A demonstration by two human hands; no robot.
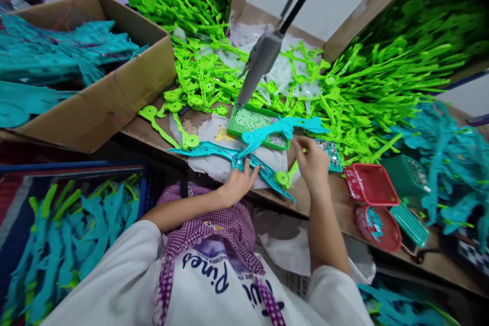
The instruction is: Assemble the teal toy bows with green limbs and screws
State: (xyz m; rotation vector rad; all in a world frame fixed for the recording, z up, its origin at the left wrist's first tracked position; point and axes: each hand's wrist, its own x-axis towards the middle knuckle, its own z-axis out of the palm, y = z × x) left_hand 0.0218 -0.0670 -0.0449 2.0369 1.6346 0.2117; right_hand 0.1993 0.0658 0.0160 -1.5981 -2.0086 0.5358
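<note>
A long teal bow-shaped plastic part (pixel 267 175) lies across a pale cloth (pixel 202 135) at the bench's front edge, its hollow inner side facing up. My left hand (pixel 240 183) presses on its middle, with the fingertips inside the part. Bright green jointed pieces (pixel 283 179) stick out at both its ends. My right hand (pixel 312 165) is raised to the right of it, fingers pinched together; what they hold, if anything, is too small to make out. Just beyond those fingertips, a second teal part (pixel 263 133) rests across a green tray of small metal pieces (pixel 248 121).
A grey power screwdriver (pixel 262 58) hangs above the tray. Piles of green parts (pixel 382 86) cover the back. A cardboard box of teal parts (pixel 126 81) stands left; red baskets (pixel 372 183) sit right. Below left, a bin (pixel 143 183) holds teal and green parts.
</note>
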